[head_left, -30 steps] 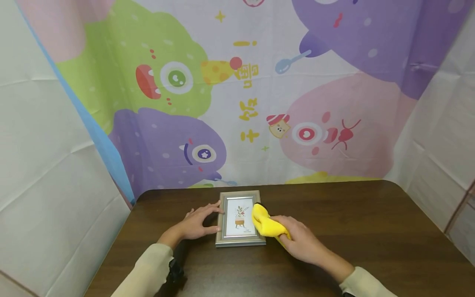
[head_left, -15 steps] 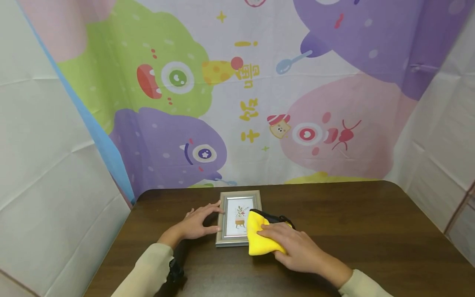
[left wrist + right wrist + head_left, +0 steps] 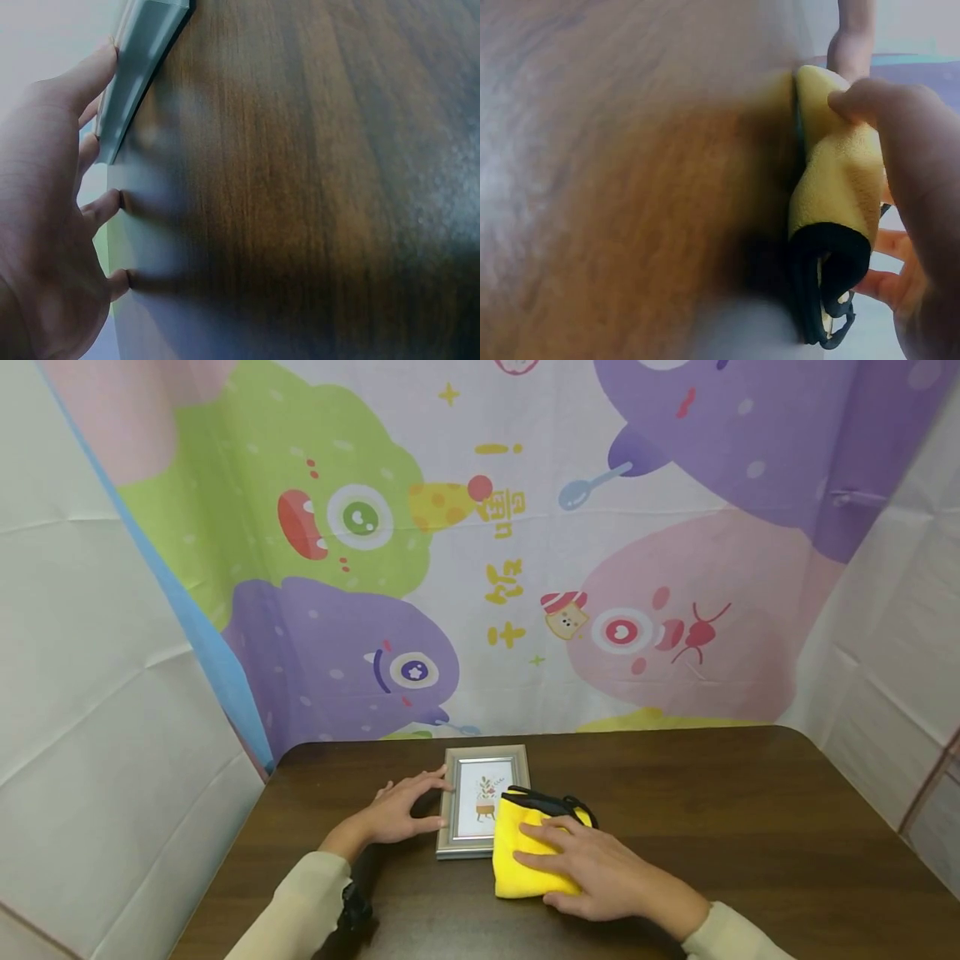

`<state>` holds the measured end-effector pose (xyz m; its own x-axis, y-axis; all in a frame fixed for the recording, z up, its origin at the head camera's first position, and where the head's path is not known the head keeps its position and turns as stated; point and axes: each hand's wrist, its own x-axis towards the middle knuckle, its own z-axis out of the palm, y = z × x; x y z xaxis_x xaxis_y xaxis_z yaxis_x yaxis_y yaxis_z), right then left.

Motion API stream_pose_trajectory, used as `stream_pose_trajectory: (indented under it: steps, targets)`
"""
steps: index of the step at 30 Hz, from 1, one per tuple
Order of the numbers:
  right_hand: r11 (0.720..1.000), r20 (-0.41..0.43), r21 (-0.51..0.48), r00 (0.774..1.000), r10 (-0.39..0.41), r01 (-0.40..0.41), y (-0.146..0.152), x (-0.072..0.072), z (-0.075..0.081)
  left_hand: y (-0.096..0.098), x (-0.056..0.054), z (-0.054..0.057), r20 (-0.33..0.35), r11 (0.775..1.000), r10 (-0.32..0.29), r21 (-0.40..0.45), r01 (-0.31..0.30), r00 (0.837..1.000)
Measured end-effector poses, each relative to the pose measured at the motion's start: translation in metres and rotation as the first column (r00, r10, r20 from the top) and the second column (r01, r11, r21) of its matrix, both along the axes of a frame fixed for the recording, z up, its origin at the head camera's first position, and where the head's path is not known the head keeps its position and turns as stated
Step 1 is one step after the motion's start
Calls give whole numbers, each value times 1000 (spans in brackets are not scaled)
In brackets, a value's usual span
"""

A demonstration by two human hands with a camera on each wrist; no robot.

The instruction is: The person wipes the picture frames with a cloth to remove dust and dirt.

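Observation:
A picture frame (image 3: 484, 763) with a silvery beige border and a plant-pot print lies flat on the table. My left hand (image 3: 401, 807) touches its left edge with thumb and fingertips, the fingers spread; in the left wrist view two other fingertips stand on the tabletop beside the frame (image 3: 139, 67). Over the frame's lower right corner lies a yellow cloth (image 3: 516, 852) with black trim. My right hand (image 3: 600, 872) holds this cloth, fingers spread over its top and thumb at its near edge. In the right wrist view the folded cloth (image 3: 836, 180) shows between thumb and fingers.
The dark wooden table (image 3: 712, 810) extends to both sides of the hands. A printed cartoon curtain (image 3: 495, 693) hangs along its back edge. White fabric walls (image 3: 112, 693) stand at left and right.
My right hand has moved the cloth from the frame's right edge toward me, to its lower right corner, and the cloth lies more spread out. My left hand has kept its place.

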<state>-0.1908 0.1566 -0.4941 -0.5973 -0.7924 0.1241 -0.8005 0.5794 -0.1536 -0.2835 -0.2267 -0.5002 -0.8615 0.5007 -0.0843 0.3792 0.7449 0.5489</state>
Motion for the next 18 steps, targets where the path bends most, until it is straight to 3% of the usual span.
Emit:
stream_pose_trajectory:
  steps: [7,18]
  targets:
    - [1000,-82,-10,996,28,-29,0,-1,-4,0,0,-1,4,1000,9,-6,-9,1000]
    - [997,-82,67,996,37,-31,-22,-2,0,0,-1,-1,-11,1000,2,-14,-2,1000]
